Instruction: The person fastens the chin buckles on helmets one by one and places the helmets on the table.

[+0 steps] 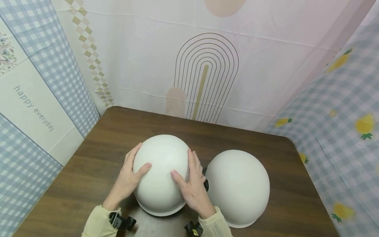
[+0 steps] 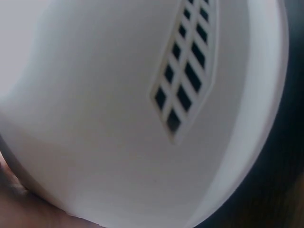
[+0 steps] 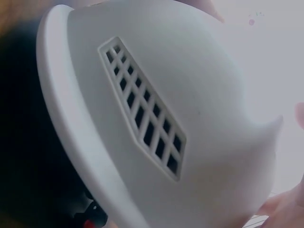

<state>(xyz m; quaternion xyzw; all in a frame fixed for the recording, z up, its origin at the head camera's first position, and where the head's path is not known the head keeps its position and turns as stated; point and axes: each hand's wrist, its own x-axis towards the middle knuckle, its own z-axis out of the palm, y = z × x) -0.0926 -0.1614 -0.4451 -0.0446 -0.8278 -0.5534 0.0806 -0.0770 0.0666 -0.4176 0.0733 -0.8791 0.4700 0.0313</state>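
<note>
A smooth white hard hat is held between both hands near the front of the table, its dome toward the head camera. My left hand grips its left side, with the thumb laid over the dome. On the opposite side, my right hand holds it the same way, fingers along the shell. The wrist views show a lattice vent on the left side and a matching vent on the right. A thick rim edges the shell, and its inside is dark and mostly hidden.
A second white hard hat sits dome up on the brown wooden table, close to the right hand. Between them shows a small black round part. Patterned cloths hang behind the table and along both sides.
</note>
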